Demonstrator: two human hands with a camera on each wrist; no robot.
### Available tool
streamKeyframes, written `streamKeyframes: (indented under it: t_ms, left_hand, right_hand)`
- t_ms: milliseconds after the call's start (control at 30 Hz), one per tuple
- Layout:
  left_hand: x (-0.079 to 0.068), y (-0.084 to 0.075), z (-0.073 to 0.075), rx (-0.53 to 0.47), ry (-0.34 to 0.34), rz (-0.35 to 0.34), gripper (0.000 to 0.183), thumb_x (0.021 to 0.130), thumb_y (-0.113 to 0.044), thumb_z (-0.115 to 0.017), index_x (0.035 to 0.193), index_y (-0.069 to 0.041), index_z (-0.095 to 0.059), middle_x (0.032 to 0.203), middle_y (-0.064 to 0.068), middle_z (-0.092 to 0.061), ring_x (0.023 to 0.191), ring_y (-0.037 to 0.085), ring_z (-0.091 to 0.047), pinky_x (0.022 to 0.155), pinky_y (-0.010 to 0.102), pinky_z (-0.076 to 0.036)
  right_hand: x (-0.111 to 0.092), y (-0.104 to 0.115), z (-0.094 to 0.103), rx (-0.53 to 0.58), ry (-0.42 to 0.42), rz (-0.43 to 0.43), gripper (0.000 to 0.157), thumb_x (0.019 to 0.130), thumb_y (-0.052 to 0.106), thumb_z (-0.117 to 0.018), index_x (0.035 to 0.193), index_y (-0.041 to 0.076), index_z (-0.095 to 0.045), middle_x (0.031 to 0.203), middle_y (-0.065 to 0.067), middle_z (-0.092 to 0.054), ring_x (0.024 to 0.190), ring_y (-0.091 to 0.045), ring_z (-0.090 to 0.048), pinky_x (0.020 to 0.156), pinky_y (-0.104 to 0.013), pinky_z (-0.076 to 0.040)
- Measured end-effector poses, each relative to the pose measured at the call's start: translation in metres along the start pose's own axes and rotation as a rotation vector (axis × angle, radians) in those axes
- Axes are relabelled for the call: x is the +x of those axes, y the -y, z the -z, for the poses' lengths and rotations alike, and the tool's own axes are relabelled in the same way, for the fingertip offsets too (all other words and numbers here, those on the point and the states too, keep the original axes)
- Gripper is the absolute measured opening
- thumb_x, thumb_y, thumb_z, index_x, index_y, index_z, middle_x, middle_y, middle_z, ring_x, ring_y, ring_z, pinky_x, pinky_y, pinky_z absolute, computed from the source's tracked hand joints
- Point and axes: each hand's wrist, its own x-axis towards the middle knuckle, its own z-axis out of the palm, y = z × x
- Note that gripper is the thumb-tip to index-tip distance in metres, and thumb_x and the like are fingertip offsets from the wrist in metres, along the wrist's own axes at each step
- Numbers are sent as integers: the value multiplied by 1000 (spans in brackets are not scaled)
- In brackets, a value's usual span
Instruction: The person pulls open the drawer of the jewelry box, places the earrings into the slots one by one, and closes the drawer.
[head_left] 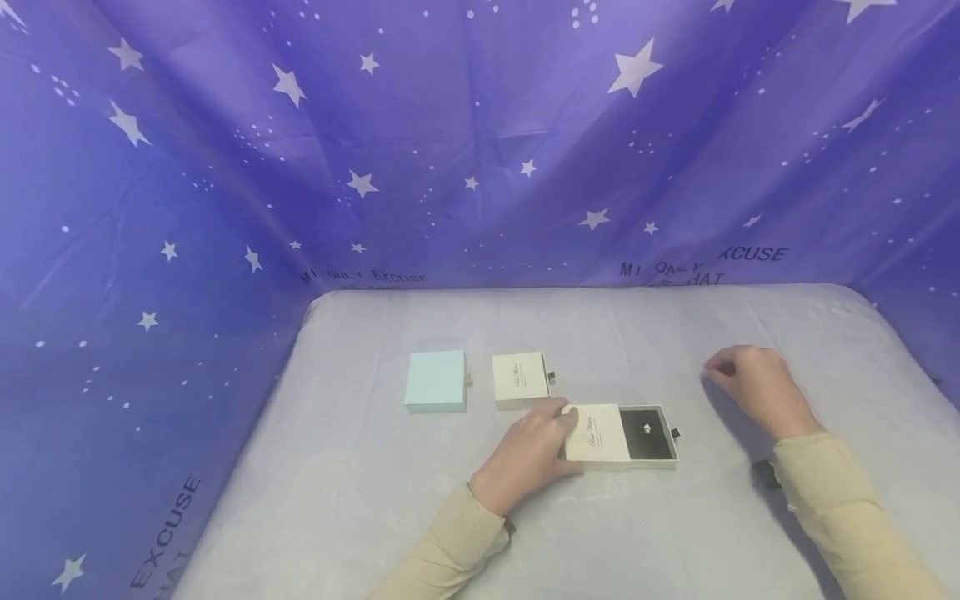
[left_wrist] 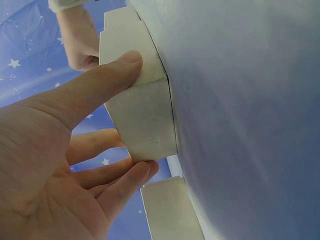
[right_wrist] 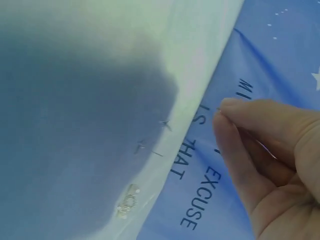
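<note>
My left hand (head_left: 528, 450) grips the left end of a cream drawer-style jewelry box (head_left: 596, 433), thumb on its near side and fingers on its far side. Its tray stands partly slid out to the right, with a black lining (head_left: 647, 446) and a small shiny stud (head_left: 647, 429) on it. My right hand (head_left: 757, 387) is off to the right above the table. Its thumb and forefinger meet in a pinch, with a tiny glint (right_wrist: 219, 110) at the tips, most of it hidden. Below lie small silvery jewelry pieces (right_wrist: 165, 123) and a sparkly cluster (right_wrist: 129, 201).
Behind the held box sits a second cream box (head_left: 519, 379) with a dark pull tab, closed. A pale turquoise box (head_left: 436, 379) stands left of it. The grey-white cloth-covered table (head_left: 337, 500) meets a blue starry curtain (head_left: 465, 125) at the back and sides.
</note>
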Motion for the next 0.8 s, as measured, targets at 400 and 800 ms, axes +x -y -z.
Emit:
streamKeyframes:
  t_ms: [400,800]
  left_hand:
    - [-1,1,3,-1,2,7,70,76,-41,-84,131,-4,-62,135,12,-58,124,22,-56,106,28,-49]
    - [-1,1,2,-4,4,-5,69,77,-42,-83,131,-4,-62,134,11,-58,124,21,-56,106,28,-48]
  right_hand:
    - [-11,29,6,84,-12,-10,13,83,-2,-73,95,-4,-73,99,-28,-70,94,-50,-64,89,-64,-47]
    - [-25,56,1,100,-59,85,11,77,0,-79,86,6,-77,88,-11,-76,82,-32,-71,77,-34,-57]
